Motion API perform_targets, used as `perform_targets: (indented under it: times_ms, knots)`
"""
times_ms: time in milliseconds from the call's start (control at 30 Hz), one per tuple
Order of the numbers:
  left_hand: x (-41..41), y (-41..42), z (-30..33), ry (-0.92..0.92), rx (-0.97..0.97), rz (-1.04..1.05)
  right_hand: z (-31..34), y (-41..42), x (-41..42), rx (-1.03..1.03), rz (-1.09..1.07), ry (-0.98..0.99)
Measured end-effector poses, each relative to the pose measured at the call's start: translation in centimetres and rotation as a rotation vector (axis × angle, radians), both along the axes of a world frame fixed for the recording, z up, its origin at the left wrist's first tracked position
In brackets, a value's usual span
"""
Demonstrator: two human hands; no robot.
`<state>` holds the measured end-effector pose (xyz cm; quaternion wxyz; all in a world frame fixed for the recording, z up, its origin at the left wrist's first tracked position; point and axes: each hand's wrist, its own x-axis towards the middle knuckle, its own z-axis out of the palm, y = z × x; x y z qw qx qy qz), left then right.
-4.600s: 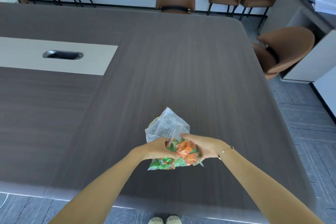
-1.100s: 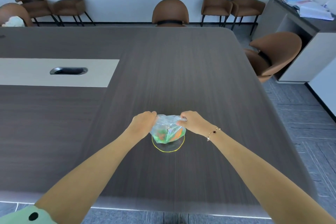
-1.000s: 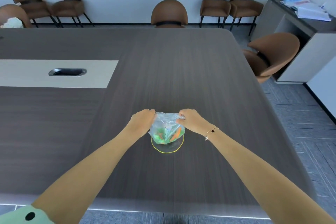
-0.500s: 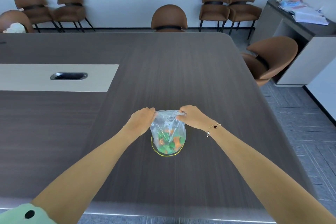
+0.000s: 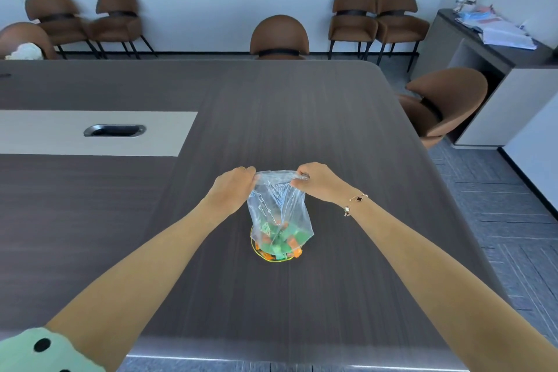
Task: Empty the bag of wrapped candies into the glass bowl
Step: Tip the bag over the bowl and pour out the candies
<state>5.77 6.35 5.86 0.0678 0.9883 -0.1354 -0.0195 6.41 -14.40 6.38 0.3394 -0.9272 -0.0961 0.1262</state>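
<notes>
The left hand (image 5: 234, 190) has its grip closed on the upper left corner of the bag (image 5: 279, 208), pinching the film between thumb and fingers just left of the bag's top edge. The bag is a thin, clear plastic film, inverted and hanging above the glass bowl (image 5: 256, 251), its lower mouth reaching down into the bowl. The film appears soft, with no stiffness of its own; it is judged to collapse and fold wherever it is not held taut, and to be slippery under a loose pinch. Take hold at the closed corners, as here, so the mouth stays open below. The wrapped candies (image 5: 279, 240), green and orange, lie massed at the bag's lower end, inside the bowl's yellow-edged rim; they are judged light, small and free to slide, and a few may cling in the creases of the film. The bowl stands on the bench (image 5: 332, 130) directly below the bag; being glass, it is judged hard and breakable and liable to shift if the bag drags on it. The right hand (image 5: 318, 181) has its grip closed on the bag's upper right corner, level with the left hand, the top edge stretched between them.
</notes>
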Motion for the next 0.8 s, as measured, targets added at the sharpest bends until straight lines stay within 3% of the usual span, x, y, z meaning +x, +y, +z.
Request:
perform_targets:
  times_ms: [400, 600, 700, 800]
  knots:
    - [0.2, 0.5, 0.6, -0.095, -0.05, 0.06, 0.5, 0.7, 0.6, 0.06, -0.024, -0.058]
    - [1.1, 2.9, 2.3, -0.205, -0.083, 0.132, 0.9, 3.0, 1.7, 0.156, -0.036, -0.231]
    - [1.5, 5.2, 2.7, -0.353, -0.068, 0.161, 1.3, 5.2, 2.4, 0.148, -0.002, -0.337]
    - [1.1, 7.9, 1.3, -0.453, 0.066, 0.164, 0.5, 7.5, 2.3, 0.093, 0.048, -0.38]
